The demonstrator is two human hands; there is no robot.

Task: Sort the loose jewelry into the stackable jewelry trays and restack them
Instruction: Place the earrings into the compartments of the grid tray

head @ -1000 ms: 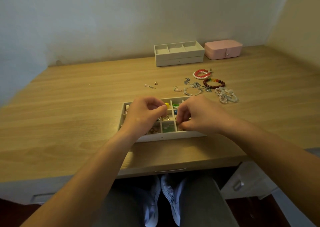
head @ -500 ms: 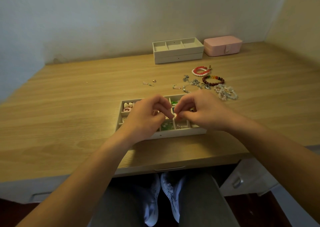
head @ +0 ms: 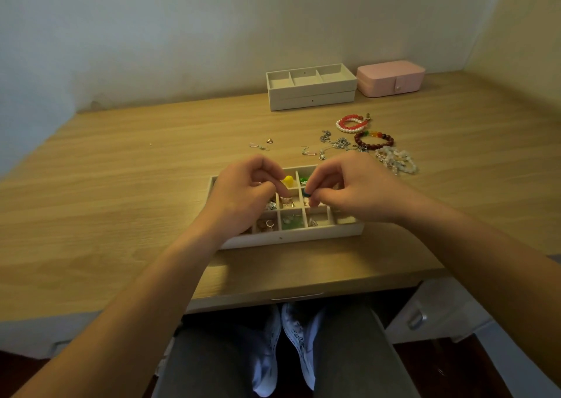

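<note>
A white compartment tray [head: 291, 237] sits near the desk's front edge, with rings, green pieces and a yellow piece [head: 287, 181] in its small cells. My left hand [head: 239, 194] hovers over the tray's left half with curled fingers, one fingertip dipping beside the yellow piece; whether it holds anything is hidden. My right hand [head: 355, 191] is over the right half and pinches a small blue piece [head: 307, 193] between thumb and fingertips. Loose jewelry lies behind the tray: a red and white bracelet [head: 352, 123], a dark red bead bracelet [head: 375, 141], a pale bead bracelet [head: 396, 160] and silver chains [head: 337, 142].
Two stacked white trays [head: 311, 89] stand at the back by the wall, with a shut pink jewelry box [head: 390, 78] to their right. Small earrings [head: 259, 146] lie left of the chains. The desk edge and a drawer handle [head: 293, 296] are just below my forearms.
My hands met over the tray's middle half a second ago and have now drawn slightly apart. The blue piece now shows at my right fingertips.
</note>
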